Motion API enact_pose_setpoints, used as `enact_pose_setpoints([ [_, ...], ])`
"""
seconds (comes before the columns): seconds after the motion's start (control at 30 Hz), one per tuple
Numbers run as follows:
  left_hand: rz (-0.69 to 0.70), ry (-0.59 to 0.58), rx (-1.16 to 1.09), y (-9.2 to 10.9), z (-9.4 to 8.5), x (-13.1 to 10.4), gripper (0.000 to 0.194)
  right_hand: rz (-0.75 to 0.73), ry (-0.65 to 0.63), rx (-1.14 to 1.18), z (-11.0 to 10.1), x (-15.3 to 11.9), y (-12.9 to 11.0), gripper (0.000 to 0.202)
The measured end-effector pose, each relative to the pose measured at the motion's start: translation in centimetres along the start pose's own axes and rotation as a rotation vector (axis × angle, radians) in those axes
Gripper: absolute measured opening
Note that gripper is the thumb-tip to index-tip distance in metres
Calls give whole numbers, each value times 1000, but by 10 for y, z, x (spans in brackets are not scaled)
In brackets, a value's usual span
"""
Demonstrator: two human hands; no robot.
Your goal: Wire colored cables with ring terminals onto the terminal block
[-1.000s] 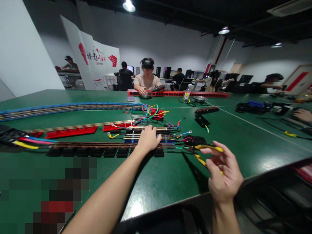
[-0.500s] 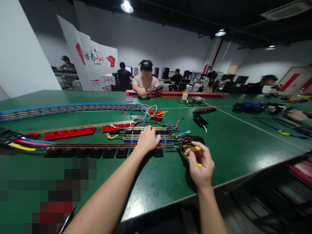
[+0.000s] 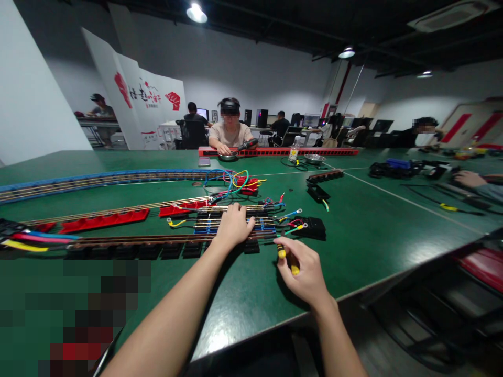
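Note:
My left hand (image 3: 234, 226) lies palm down across a blue section of slotted track (image 3: 267, 225) with brass rods, its thumb spread to the right. The brown-railed black strip (image 3: 157, 240) runs under the near side of this hand. In my right hand (image 3: 304, 268) are yellow-handled pliers (image 3: 281, 251), the fingers wrapped round the grips; their jaws are hard to make out. Just beyond the pliers a green wire (image 3: 294, 231) ends in a ring terminal. Blue and red wires with ring terminals stick out nearby, beside a black block (image 3: 312, 229).
Red track pieces (image 3: 106, 220) and a long blue track (image 3: 118, 178) lie to the left and behind. Tangled wires (image 3: 239, 180) sit behind my left hand. Across the green table (image 3: 385, 209) a person works at a metal bowl (image 3: 228, 156); a bottle (image 3: 294, 150) stands nearby.
My right hand with the pliers has drawn left and turned, away from the black block. The green wire's ring terminal now shows in the open. My left hand stays on the track.

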State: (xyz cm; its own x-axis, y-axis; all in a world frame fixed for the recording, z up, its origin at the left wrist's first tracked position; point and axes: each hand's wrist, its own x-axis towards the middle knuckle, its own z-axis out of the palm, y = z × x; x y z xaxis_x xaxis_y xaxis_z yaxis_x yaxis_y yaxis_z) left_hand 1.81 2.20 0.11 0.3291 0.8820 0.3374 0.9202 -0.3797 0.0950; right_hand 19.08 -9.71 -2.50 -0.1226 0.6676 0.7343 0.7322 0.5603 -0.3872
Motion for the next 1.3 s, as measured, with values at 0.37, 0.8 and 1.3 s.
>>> enact_pose_setpoints([
  [0.37, 7, 20, -1, -2, 4, 1, 37, -52, -283, -159, -16, -2, -6, 44],
  [0.8, 9, 23, -4, -2, 5, 1, 37, -4, -389, -262, -30, -5, -9, 51],
  [1.3, 4, 3, -5, -2, 4, 1, 38, 142, -216, -219, -32, -1, -13, 39],
])
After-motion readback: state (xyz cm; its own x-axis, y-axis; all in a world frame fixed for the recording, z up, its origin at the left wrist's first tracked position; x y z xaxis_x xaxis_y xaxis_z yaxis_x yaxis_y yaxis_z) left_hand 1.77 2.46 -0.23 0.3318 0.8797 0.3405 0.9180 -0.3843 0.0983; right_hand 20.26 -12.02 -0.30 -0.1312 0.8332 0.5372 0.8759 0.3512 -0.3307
